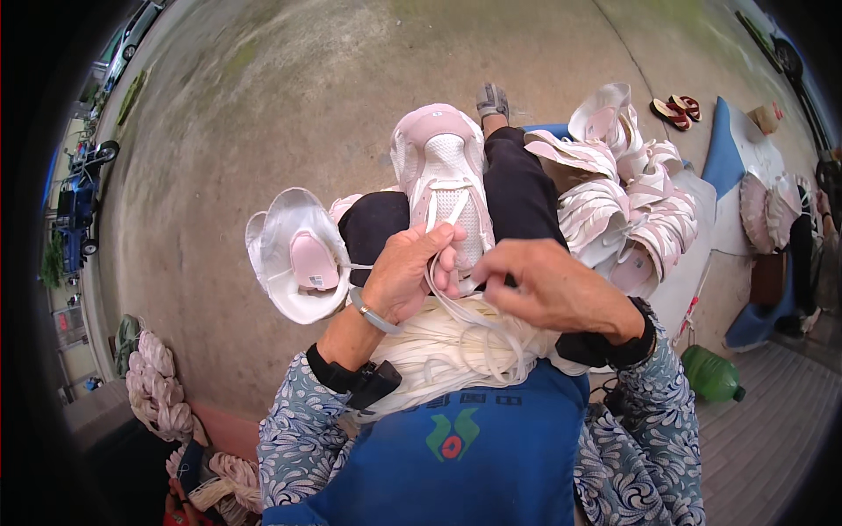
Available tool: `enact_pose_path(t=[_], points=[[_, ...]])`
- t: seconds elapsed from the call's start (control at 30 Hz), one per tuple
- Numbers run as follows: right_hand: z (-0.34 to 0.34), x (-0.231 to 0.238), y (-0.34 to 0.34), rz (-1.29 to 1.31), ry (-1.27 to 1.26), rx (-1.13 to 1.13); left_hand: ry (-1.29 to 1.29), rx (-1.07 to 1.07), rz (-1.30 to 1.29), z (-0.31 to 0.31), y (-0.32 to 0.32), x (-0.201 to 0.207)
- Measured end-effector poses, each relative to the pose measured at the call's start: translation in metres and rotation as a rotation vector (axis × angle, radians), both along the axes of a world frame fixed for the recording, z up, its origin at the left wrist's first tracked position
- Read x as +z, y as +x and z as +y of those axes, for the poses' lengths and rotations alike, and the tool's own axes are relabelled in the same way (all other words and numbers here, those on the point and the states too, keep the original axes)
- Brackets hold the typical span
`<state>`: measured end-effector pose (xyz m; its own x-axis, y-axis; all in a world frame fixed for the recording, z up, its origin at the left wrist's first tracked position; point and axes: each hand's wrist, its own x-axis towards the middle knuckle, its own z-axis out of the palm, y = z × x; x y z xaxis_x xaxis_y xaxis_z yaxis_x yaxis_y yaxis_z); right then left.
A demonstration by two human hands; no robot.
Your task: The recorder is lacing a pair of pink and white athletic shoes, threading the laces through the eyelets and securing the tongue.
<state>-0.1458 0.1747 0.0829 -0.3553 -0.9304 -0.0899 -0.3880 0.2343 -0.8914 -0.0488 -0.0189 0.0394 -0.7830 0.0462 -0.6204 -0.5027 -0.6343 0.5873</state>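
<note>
Bare concrete ground spreads out beyond the person's knees, and a pink-and-white sneaker rests sole-down along the lap, toe pointing away. Its white lace runs from the eyelets back to the left hand, whose fingers are closed, pinching the lace just at the shoe's tongue. The right hand is curled narrow beside the shoe's heel, fingertips on a strand from the bundle of white laces heaped across the blue apron. Off the lap's left edge lies another sneaker, opening up; off the right edge, a pile of matching sneakers. A green bottle lies by the right elbow. With so many loose strands underneath, the working lace could likely snag in the bundle, or the shoe could roll off the knee if pulled sideways.
</note>
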Motion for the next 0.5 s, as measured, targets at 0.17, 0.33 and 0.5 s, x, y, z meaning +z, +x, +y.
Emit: enact_pose_path(t=[0.17, 0.33, 0.5], points=[[-0.03, -0.04, -0.036, 0.534, -0.195, -0.397, 0.017, 0.001, 0.032, 0.006, 0.002, -0.001], [-0.044, -0.047, -0.05, 0.737, -0.036, -0.227, 0.018, -0.016, -0.061, 0.008, 0.01, -0.003], [-0.051, -0.039, -0.055, 0.875, -0.047, -0.104, 0.061, -0.029, -0.055, 0.006, 0.013, -0.005]])
